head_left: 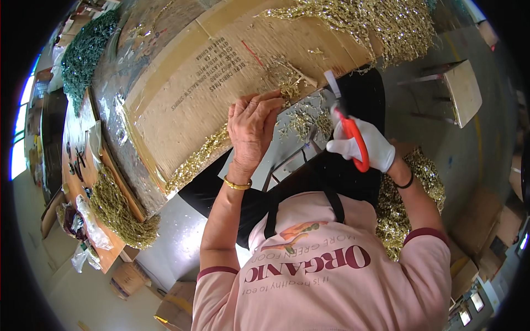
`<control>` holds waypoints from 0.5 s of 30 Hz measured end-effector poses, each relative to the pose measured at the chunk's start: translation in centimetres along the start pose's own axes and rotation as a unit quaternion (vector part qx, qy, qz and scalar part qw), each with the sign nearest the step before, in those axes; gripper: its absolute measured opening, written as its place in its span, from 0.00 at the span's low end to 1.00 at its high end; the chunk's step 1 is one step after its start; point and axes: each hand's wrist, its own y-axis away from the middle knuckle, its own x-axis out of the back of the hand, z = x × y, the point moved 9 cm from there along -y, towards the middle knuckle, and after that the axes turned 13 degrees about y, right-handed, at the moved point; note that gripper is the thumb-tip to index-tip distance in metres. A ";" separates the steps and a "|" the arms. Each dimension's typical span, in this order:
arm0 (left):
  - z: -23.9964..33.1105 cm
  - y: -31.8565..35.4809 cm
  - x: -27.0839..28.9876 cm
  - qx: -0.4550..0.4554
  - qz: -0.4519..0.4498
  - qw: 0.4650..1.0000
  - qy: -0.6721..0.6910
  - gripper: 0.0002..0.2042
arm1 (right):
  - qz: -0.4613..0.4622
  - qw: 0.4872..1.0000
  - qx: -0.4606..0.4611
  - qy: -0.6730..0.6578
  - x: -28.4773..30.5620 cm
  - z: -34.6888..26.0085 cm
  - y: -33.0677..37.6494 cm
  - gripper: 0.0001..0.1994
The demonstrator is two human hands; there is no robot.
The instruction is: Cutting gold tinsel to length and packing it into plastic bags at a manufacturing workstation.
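Note:
My left hand (251,129), bare and with a gold bracelet at the wrist, is closed in a pinch over the near edge of a cardboard sheet (165,83). Its fingers grip a gold glitter sprig (204,157), whose strands trail down and left along that edge, with short ends showing past the fingertips. My right hand (364,146), in a white glove, is wrapped round red-handled scissors (359,144). Their blades point up and away, slightly blurred, to the right of the left hand and apart from the sprig. Gold clippings (306,121) lie below, between the two hands.
A big heap of gold glitter sprigs (381,27) covers the far right of the table. Another gold bundle (417,193) is beside my right arm. Dark green sprigs (88,55) and a gold bunch (118,209) lie left. A wooden stool (461,91) stands right.

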 end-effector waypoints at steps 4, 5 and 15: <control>0.1 0.0 -0.3 -0.007 -0.004 1.000 -0.004 0.07 | -0.072 0.832 0.234 -0.497 -0.3 -5.4 -2.8 0.07; 0.1 0.0 -0.3 -0.009 -0.004 1.000 -0.003 0.07 | -0.004 0.885 0.203 -0.419 0.1 -5.4 -3.9 0.09; -0.1 0.0 0.0 0.001 0.003 1.000 0.003 0.07 | 0.298 0.844 0.227 0.383 3.0 -9.5 -6.3 0.12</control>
